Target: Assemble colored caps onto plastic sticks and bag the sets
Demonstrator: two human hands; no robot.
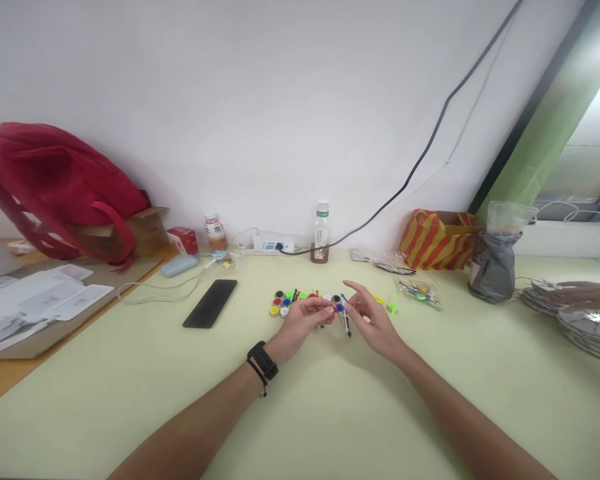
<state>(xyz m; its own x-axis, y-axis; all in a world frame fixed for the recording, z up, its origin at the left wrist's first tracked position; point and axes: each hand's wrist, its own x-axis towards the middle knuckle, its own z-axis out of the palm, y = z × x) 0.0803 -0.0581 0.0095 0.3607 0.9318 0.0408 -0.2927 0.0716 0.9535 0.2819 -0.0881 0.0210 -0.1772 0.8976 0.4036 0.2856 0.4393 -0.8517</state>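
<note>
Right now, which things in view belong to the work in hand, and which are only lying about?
Probably in the work:
small round multicoloured plastic pieces
thin white-and-black piece beside the right hand

Apparently only lying about:
flat black phone
red fabric backpack
red-and-yellow striped bag

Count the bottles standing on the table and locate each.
2. The left bottle stands beside the small red box; the middle bottle stands right of the power strip. More could be hidden behind the bags.

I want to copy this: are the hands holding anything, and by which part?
Can't tell: pieces between the left hand and right hand look too small.
</note>
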